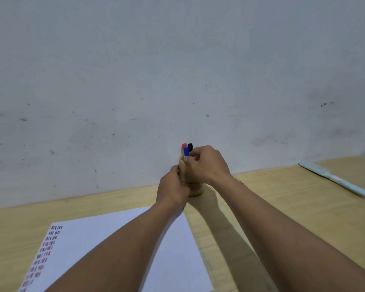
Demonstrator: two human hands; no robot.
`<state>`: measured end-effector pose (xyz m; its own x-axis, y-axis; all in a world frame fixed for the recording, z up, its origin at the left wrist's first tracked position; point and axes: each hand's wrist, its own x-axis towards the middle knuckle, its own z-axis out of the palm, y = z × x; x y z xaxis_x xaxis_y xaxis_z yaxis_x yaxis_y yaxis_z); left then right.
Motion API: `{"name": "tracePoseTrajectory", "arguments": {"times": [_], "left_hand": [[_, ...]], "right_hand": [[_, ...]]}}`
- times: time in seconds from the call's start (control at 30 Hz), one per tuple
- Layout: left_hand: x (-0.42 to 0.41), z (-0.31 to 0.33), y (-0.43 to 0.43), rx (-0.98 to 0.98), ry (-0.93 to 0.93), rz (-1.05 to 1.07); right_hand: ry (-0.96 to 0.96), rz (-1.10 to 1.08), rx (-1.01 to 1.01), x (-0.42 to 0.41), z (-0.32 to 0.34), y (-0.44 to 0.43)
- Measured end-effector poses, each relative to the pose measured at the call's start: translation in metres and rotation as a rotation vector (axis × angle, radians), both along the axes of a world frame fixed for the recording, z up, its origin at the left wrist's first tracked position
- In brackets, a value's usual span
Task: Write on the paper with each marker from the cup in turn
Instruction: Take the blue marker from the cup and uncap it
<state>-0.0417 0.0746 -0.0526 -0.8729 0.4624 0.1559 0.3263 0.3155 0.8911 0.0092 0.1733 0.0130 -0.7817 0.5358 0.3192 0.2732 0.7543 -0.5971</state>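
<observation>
A tan cup (184,171) stands near the wall at the back of the wooden table (282,197). Three markers stick up from it: one with a red cap (184,145), one with a blue cap (186,151), one with a black cap (190,146). My left hand (172,191) wraps around the cup's left side. My right hand (209,163) is at the cup's rim, its fingertips pinched around the black marker. A white sheet of paper (118,249) lies in front, with rows of short red, blue and dark marks down its left edge.
A pale blue and white long-handled tool (335,180) lies at the right on the table, next to the wall. The stained grey wall (177,70) rises just behind the cup. My forearms cross over the paper.
</observation>
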Motion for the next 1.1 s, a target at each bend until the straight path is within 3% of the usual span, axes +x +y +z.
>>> {"name": "tracePoseTrajectory", "arguments": {"times": [0.17,0.33,0.53,0.73,0.93,1.1], "left_hand": [[0.004,0.003,-0.005,0.002,0.013,0.005],[0.003,0.016,-0.025,-0.086,0.075,0.042],[0.005,0.056,-0.073,-0.024,0.099,0.121],[0.019,0.106,-0.127,0.117,0.19,0.196],[0.041,0.133,-0.176,0.239,0.167,0.088],[0.051,0.133,-0.205,0.279,0.188,0.143]], "right_hand": [[0.221,-0.059,0.076,0.004,0.008,-0.01],[0.342,0.027,0.026,0.012,0.029,-0.024],[0.339,0.141,0.008,0.024,0.057,-0.051],[0.212,0.225,0.215,0.041,0.068,-0.086],[0.116,0.267,0.354,0.054,0.065,-0.125],[0.221,0.214,0.311,0.067,0.062,-0.156]]}}
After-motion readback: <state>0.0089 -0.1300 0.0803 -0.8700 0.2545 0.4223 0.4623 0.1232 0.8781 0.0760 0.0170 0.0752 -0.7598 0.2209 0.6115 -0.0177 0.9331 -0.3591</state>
